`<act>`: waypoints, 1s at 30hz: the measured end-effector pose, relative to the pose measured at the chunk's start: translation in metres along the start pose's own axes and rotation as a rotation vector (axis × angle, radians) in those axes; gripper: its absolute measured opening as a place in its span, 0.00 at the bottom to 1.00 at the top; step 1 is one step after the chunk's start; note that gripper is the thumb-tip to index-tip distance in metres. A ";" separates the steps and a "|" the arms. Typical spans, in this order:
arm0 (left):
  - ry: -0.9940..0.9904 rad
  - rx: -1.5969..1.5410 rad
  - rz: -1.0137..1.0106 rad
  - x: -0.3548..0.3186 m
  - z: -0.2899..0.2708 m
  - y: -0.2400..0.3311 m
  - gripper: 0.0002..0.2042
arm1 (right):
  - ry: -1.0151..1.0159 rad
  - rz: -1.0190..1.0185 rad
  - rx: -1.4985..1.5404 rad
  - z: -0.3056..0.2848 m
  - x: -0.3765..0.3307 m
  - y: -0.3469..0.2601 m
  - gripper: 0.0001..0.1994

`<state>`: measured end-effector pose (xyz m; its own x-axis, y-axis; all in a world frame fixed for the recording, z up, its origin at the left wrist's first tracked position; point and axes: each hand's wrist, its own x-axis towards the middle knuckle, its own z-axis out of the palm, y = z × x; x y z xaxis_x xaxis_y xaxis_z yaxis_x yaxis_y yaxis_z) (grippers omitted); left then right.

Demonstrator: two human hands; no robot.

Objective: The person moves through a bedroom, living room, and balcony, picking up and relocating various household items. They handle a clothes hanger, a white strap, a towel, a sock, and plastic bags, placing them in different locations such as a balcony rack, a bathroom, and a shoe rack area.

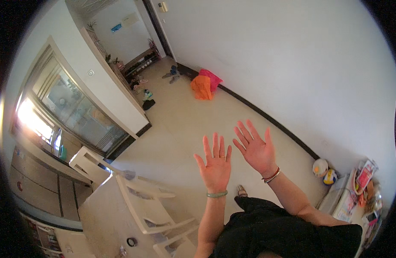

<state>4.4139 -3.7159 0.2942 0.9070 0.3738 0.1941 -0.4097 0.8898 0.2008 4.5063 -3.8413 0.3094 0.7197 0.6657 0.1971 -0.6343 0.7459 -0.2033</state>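
My left hand (216, 167) is raised in front of me, palm up and fingers spread, with nothing in it. A ring sits on one of its fingers, and a pale green bangle (217, 195) circles the wrist. Beside it, a little farther off, my right hand (259, 150) is also palm up, its fingers stretched out and holding nothing. A red cord and a silver bracelet (272, 176) are on that wrist. The two hands are close together but do not touch. Below them the pale floor (172, 124) shows.
White chairs (142, 204) stand by a table (104, 219) at the lower left. Orange (202, 88) and pink bags (211, 79) lie against the far wall. Shoes (149, 104) are scattered near the entrance. Balls (330, 176) and piled goods (363, 185) sit at the right.
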 end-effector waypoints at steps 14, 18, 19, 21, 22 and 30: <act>0.067 -0.029 0.140 0.259 -0.098 0.081 0.30 | 0.038 0.129 -0.045 -0.076 0.306 0.008 0.35; 0.079 -0.010 0.136 0.347 -0.134 0.120 0.30 | 0.020 0.130 -0.055 -0.103 0.404 0.023 0.35; 0.076 -0.024 0.129 0.370 -0.142 0.132 0.30 | 0.011 0.129 -0.056 -0.108 0.430 0.028 0.36; 0.072 -0.061 0.111 0.418 -0.157 0.154 0.30 | 0.018 0.121 -0.040 -0.116 0.483 0.035 0.36; 0.061 -0.033 0.114 0.444 -0.162 0.166 0.30 | 0.024 0.116 -0.036 -0.119 0.510 0.038 0.36; 0.061 0.013 0.059 0.615 -0.207 0.228 0.30 | 0.006 0.016 -0.038 -0.153 0.681 0.050 0.35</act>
<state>4.8987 -3.2283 0.2602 0.8851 0.4415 0.1475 -0.4640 0.8622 0.2032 5.0082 -3.3541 0.2867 0.7111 0.6776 0.1878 -0.6349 0.7335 -0.2427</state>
